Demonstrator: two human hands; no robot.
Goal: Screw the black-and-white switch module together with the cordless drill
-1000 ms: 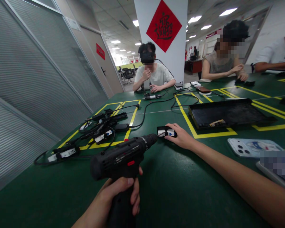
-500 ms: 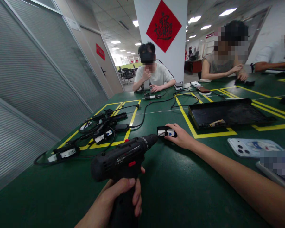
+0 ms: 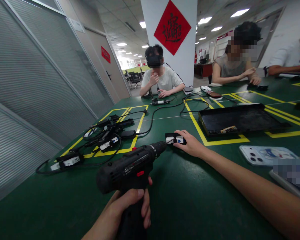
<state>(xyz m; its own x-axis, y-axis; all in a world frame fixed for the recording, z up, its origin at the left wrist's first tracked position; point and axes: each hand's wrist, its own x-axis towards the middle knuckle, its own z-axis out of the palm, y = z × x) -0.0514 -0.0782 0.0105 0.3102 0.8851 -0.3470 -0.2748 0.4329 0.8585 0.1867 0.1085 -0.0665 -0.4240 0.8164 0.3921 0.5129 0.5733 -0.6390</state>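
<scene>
Wrapped round the handle of a black power drill (image 3: 127, 165) is my left hand (image 3: 132, 206). The drill points right and away, its thin bit reaching a small black case with white and blue parts inside (image 3: 171, 139). My right hand (image 3: 187, 143) grips the right end of that case on the green table (image 3: 180, 193), thumb and fingers on its sides. Whether the bit's tip touches a part inside is too small to tell.
A pile of black cables and devices (image 3: 107, 133) lies at the left. On the right are a black tray (image 3: 242, 120) and a phone (image 3: 267, 155), with another device near it. A person (image 3: 162, 78) sits opposite; others sit at the right.
The drill's rear has dipped slightly and shifted a little right, with my left hand round its handle. My right hand and the case have hardly moved.
</scene>
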